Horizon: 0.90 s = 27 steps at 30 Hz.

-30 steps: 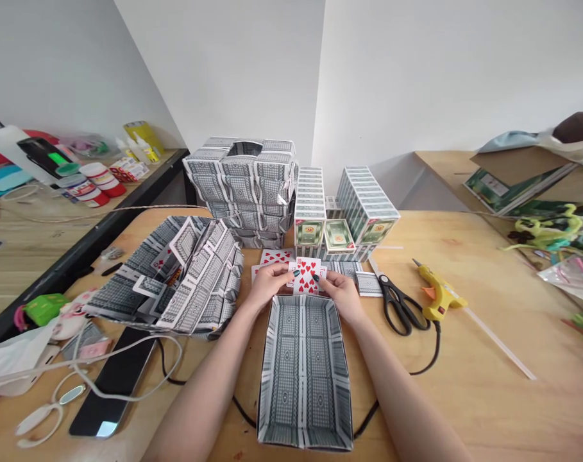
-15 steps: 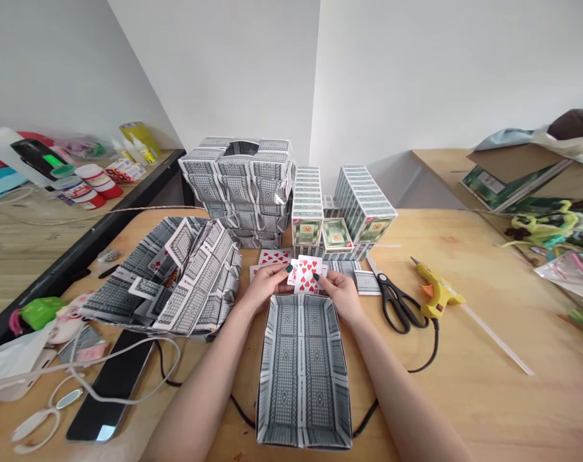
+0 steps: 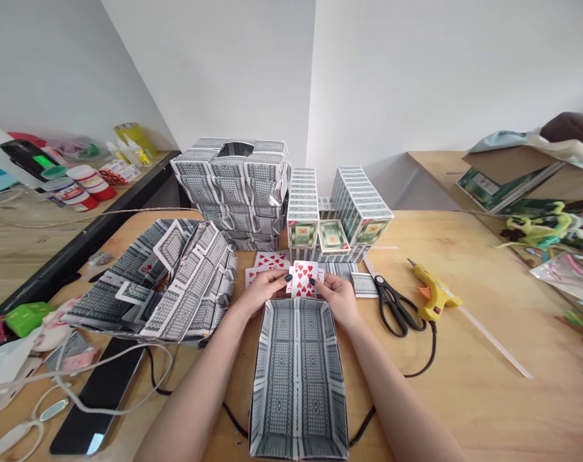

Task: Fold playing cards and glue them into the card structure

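Both hands meet at a small group of playing cards [image 3: 303, 280], the ten of hearts facing up on top with a jack's edges showing at its sides. My left hand [image 3: 266, 289] pinches the left edge, and my right hand [image 3: 337, 296] grips the right edge. Just below the hands stands an open box [image 3: 297, 378] made of grey-patterned cards, its inside bare. Red-suited cards [image 3: 267, 262] lie face up beyond my left hand. Face-down cards [image 3: 363, 284] lie to the right of my right hand.
Scissors [image 3: 392, 307] and a yellow glue gun [image 3: 434, 292] with a glue stick lie right. Behind stand stacked card boxes [image 3: 363, 205] and a large card-built structure [image 3: 243, 186]. A folded card bag shape [image 3: 190, 282], a phone [image 3: 99, 391] and white cables fill the left.
The view has shifted slightly, so most things sit a little further left. Both hands still hold the cards, which now appear slightly lower and flatter.
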Tool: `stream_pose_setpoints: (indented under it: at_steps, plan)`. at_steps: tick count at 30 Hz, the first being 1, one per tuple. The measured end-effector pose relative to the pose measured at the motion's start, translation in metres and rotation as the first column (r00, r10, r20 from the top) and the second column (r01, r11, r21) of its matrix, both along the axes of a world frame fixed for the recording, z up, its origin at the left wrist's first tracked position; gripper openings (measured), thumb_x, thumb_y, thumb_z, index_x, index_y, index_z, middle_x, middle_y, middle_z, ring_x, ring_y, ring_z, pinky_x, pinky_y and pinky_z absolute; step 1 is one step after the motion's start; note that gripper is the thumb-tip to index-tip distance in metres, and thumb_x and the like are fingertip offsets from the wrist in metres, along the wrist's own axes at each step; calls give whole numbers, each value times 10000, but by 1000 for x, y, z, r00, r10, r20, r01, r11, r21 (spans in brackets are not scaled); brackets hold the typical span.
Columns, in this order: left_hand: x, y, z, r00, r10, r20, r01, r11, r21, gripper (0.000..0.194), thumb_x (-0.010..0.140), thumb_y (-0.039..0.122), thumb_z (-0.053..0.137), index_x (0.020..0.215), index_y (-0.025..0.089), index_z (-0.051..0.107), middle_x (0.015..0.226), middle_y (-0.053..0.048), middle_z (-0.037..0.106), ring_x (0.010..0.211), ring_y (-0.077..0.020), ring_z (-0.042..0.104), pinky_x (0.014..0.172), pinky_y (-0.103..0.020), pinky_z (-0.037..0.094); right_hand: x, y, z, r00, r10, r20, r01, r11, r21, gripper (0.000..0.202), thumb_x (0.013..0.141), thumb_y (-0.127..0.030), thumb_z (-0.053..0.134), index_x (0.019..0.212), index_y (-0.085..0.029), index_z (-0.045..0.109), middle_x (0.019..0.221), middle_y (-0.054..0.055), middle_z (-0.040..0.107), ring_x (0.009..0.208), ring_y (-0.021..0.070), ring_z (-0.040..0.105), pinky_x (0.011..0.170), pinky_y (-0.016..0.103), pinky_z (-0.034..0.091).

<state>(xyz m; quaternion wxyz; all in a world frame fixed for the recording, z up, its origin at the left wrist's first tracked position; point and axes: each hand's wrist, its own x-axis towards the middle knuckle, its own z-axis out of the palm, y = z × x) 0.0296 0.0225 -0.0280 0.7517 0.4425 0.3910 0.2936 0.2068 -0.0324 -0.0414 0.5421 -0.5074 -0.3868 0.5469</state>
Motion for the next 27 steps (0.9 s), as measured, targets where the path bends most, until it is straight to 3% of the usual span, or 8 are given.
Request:
stream_pose_setpoints:
  at_steps: [11, 18, 24, 27]
  plan:
    - [2, -2, 3, 1000, 3, 5, -3, 1000, -9, 386, 639, 333, 695, 978, 159, 632, 850, -54, 679, 758, -174, 625, 693, -277, 474, -6, -1, 6, 976, 41, -213, -45, 999, -15, 257, 625, -404, 693, 739, -182, 631, 691, 36, 686, 576, 209, 624, 539, 327, 491]
    - [2, -5, 8, 999, 0, 36, 4, 996, -94, 341, 681, 376, 651, 951, 170, 622, 661, 5, 625, 536, -87, 544, 547, -207, 423, -4, 0, 8, 970, 0, -243, -16, 998, -60, 279, 606, -386, 708, 758, -164, 634, 725, 46, 695, 567, 197, 628, 530, 319, 514]
    - [2, -6, 13, 997, -82, -12, 83, 996, 45, 366, 707, 460, 584, 877, 136, 614, 730, -33, 633, 629, -136, 572, 588, -241, 430, -7, 0, 8, 976, -53, -212, 39, 997, -72, 290, 585, -386, 713, 761, -172, 626, 713, 35, 699, 573, 193, 634, 525, 312, 517]
    - [1, -5, 18, 987, -147, -66, 155, 978, 140, 367, 679, 401, 630, 925, 130, 597, 752, -29, 627, 625, -124, 553, 558, -214, 404, -7, 1, 8, 975, -62, -214, 48, 996, -71, 277, 583, -373, 714, 749, -171, 622, 697, 31, 698, 563, 191, 634, 520, 309, 514]
